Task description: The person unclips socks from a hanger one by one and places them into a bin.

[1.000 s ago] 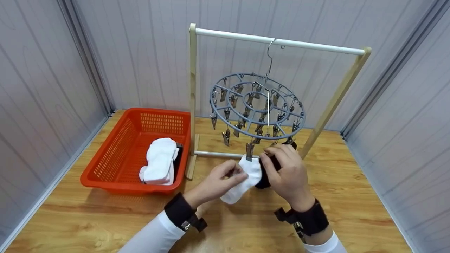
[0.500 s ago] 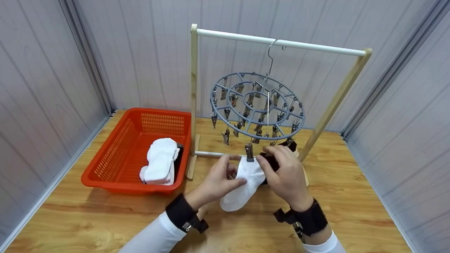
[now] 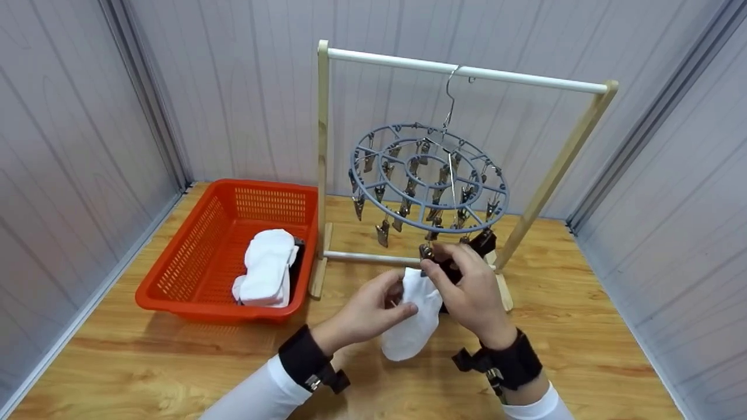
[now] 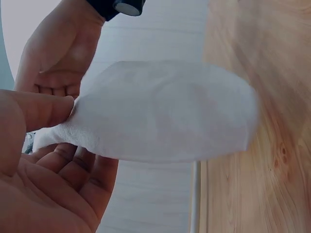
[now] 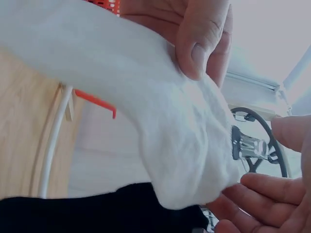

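Note:
A white sock (image 3: 411,318) hangs by its cuff from a metal clip (image 5: 249,146). My left hand (image 3: 373,306) pinches the sock near the cuff, thumb on the near side and fingers behind. My right hand (image 3: 470,286) is at the clip and the cuff's right edge. In the right wrist view, its thumb (image 5: 291,132) and fingers stand apart around the clip, with fingertips right at the sock's edge. Just behind it hangs a black sock (image 5: 97,213), partly hidden by the right hand in the head view. The clip belongs to a round grey hanger (image 3: 429,224).
The hanger hooks over the white bar (image 3: 525,80) of a wooden-legged stand (image 3: 323,146). Many clips dangle from its rings. An orange basket (image 3: 175,256) to the left contains folded white socks (image 3: 268,265) with something dark beneath. Pale panels enclose the wooden tabletop (image 3: 583,326).
The sock has shifted right and now hangs straighter and lower. The clip and ring have turned slightly. My left hand has moved a little right; my right thumb and fingers have come up to the clip.

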The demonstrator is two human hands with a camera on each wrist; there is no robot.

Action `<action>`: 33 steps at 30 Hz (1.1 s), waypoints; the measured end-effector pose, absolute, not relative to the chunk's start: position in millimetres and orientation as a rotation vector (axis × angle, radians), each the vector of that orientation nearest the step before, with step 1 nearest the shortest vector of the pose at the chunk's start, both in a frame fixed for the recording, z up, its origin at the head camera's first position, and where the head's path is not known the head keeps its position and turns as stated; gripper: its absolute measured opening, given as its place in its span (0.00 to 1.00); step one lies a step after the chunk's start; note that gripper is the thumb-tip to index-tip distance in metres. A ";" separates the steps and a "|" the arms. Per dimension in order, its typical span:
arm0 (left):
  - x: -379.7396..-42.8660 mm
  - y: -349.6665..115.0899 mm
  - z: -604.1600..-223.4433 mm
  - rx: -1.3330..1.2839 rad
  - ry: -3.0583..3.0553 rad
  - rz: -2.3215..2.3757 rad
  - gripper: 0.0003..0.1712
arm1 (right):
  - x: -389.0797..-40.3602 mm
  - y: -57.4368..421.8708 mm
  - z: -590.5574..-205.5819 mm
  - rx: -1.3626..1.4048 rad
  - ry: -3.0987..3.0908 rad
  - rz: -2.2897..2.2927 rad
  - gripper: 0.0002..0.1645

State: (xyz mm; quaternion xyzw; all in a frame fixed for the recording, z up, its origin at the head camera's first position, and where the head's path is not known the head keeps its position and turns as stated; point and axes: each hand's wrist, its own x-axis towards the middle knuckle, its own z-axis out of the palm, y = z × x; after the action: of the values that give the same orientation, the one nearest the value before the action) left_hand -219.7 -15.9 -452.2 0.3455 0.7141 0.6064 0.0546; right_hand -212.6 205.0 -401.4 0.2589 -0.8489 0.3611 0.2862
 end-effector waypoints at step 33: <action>-221.7 -17.3 -451.6 1.007 2.310 1.722 0.13 | -220.2 197.5 -406.2 0.410 -2.080 2.030 0.13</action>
State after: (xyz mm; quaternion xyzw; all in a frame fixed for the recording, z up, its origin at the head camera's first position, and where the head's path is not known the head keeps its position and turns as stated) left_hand -221.7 -17.3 -451.6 0.3295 0.7560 0.5638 0.0448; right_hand -220.2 197.5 -406.2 0.1389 -0.7049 0.6879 0.1027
